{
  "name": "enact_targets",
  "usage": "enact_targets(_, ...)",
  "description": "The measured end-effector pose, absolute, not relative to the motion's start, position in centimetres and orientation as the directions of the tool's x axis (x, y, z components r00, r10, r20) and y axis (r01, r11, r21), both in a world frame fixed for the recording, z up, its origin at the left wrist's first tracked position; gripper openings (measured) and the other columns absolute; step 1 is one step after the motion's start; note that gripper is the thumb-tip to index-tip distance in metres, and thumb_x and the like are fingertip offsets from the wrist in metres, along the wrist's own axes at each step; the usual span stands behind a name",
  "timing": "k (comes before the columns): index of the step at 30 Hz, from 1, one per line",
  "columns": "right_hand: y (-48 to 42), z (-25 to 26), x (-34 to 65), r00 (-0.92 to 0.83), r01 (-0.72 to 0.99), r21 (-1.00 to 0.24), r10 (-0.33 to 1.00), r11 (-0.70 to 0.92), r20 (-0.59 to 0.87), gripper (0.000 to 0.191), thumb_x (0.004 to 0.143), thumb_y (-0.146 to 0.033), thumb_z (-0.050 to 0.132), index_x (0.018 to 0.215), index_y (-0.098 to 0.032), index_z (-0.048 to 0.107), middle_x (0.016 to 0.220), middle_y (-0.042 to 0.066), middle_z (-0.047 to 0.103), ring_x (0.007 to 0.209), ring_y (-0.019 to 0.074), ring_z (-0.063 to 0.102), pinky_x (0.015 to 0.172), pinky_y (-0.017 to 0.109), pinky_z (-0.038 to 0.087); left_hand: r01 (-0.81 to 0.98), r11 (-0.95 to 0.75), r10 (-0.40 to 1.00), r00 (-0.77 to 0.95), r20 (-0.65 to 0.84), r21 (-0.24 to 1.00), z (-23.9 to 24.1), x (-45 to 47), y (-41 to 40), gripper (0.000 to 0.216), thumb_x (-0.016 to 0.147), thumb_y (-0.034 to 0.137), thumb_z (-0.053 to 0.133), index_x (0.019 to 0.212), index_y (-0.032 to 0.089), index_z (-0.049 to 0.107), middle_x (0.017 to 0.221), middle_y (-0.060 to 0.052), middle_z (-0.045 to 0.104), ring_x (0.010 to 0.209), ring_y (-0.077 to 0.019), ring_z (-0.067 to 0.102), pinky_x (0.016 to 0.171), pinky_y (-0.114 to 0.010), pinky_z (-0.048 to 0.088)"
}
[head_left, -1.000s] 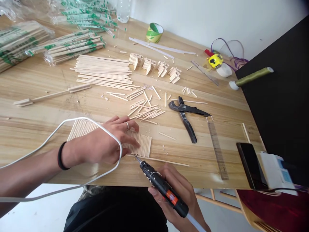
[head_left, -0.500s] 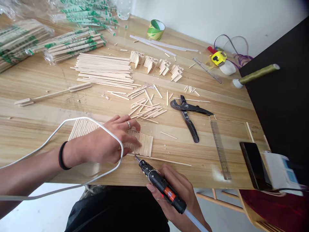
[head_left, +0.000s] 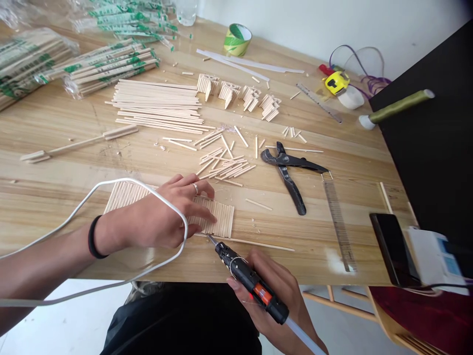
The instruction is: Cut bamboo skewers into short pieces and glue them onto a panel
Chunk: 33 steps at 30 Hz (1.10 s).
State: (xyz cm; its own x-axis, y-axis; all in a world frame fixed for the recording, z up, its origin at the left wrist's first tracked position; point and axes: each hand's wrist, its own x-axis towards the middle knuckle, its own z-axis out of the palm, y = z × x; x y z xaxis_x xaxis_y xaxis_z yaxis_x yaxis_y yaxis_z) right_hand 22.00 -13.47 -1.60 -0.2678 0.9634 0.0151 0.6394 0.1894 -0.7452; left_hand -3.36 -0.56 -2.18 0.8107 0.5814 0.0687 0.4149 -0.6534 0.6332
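My left hand lies flat with fingers stretched out on a mat of short wooden sticks laid side by side on the wooden table. My right hand is wrapped round a black glue gun with an orange trigger. Its metal tip points at the mat's near edge, where a long thin stick lies. A white cable loops over my left wrist.
Black cutting pliers and a clear ruler lie to the right. Loose cut sticks, a stack of long sticks, wrapped chopstick bundles, green tape, a yellow tape measure and a phone surround them.
Both hands hold their places; the view has only shifted slightly.
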Motion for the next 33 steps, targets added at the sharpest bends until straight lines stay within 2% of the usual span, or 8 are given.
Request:
enact_targets(7,-13.51,-1.62,22.51,-0.300,0.660,-0.715,0.953,0.228,0.027,0.024,0.099,-0.025,0.065,0.081,-0.026,0.048,0.069,-0.004,0.053,0.055,0.0129,0.052,0.051,0.025,0.042,0.415,-0.659,0.582,0.810,0.075,0.627,-2.25,-3.37,-0.55,0.023,0.092,0.018,0.070,0.110,0.029,0.081,0.130,-0.008,0.063,0.118,-0.0282,0.059,0.108,-0.045,0.044)
enact_targets(23,-13.54,-1.51,22.82,-0.257,0.674,-0.719,0.966,0.171,-0.010,0.029,0.099,-0.028,0.067,0.081,-0.026,0.044,0.067,-0.006,0.051,0.054,0.0118,0.051,0.050,0.023,0.041,0.417,-0.652,0.580,0.812,0.062,0.633,-2.15,-3.49,-0.53,0.024,0.094,0.021,0.070,0.114,0.030,0.080,0.132,-0.008,0.063,0.123,-0.0291,0.058,0.111,-0.047,0.043)
enact_targets(33,-13.86,-1.33,22.69,-0.227,0.641,-0.760,0.972,0.103,-0.060,0.027,0.101,-0.031,0.065,0.081,-0.026,0.048,0.071,-0.005,0.053,0.060,0.0134,0.054,0.055,0.025,0.043,0.403,-0.671,0.568,0.819,0.082,0.623,-2.30,-3.46,-0.56,0.023,0.094,0.021,0.069,0.113,0.028,0.080,0.130,-0.009,0.062,0.121,-0.0291,0.057,0.109,-0.046,0.043)
